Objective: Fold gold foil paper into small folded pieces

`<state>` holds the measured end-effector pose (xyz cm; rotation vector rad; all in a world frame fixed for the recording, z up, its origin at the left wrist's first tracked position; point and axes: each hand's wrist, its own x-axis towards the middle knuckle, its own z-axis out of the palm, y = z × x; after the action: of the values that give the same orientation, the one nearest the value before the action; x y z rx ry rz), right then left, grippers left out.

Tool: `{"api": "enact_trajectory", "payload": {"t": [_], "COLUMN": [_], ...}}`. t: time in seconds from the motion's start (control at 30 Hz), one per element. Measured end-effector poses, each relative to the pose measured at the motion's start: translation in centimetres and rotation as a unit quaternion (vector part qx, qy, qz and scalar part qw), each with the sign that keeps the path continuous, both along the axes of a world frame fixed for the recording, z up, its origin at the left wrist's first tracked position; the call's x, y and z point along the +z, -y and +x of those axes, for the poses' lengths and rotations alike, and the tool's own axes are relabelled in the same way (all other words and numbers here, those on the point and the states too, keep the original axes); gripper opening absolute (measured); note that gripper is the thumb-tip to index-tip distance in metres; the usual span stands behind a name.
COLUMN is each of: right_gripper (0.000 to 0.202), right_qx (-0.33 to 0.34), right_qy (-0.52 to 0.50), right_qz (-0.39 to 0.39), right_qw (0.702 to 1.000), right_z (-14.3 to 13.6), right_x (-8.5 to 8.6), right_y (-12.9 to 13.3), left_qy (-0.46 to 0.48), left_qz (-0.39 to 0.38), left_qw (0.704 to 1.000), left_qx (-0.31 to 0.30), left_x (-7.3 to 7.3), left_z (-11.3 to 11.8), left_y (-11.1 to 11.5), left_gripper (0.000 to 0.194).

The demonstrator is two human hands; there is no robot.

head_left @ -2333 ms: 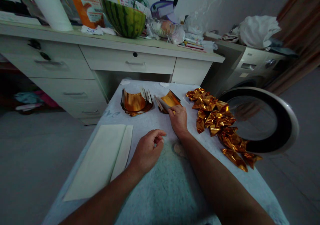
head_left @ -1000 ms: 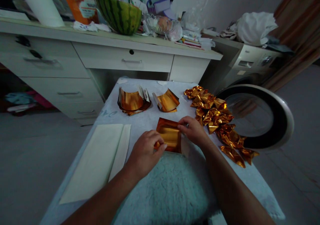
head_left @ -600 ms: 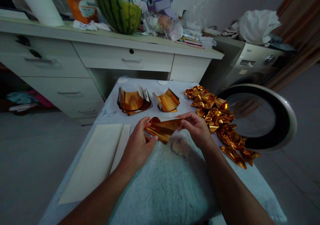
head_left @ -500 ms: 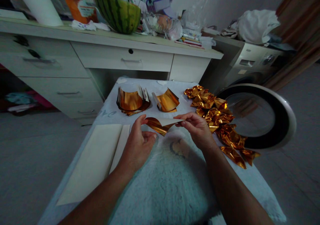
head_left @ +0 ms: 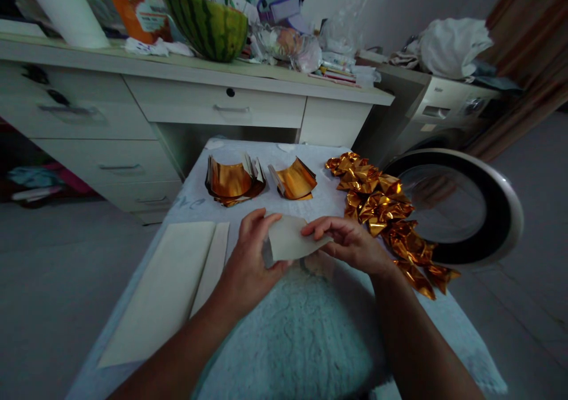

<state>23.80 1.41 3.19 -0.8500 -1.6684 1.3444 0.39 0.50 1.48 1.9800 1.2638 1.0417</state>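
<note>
Left hand and right hand grasp a sheet (pale side showing), seemingly a positioning step whose next move calls for a light touch.

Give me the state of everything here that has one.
Sheet: pale side showing
Left hand: holding the sheet
Right hand: holding the sheet
Left gold stack: curled
Right gold stack: curled
Foil pieces: creased, heaped
Large pale paper: lying flat
Watermelon: cut
Drawers: shut
Washer door: open
</note>
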Motion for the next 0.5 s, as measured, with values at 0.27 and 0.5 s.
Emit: {"api": "enact_trajectory", "payload": {"t": [0.27,0.5], "right_gripper": [0.023,0.025], "right_qx": [0.007,-0.008], "right_qy": [0.056,0.070], "right_qz": [-0.098,-0.144], "right_qw": [0.994,0.987], "right_z": [0.2,-1.0], "right_x": [-0.6,-2.0], "right_y": [-0.2,-0.6], "left_qy": [-0.179,-0.224], "left_qz": [-0.029,-0.058], "left_qw": [0.982,0.971], "left_qx": [-0.055,-0.056], "left_x": [0.9,1.1], "left_z": [-0.1,0.1], "left_y": [1.1,1.1], "left_gripper": [0.019,0.016]}}
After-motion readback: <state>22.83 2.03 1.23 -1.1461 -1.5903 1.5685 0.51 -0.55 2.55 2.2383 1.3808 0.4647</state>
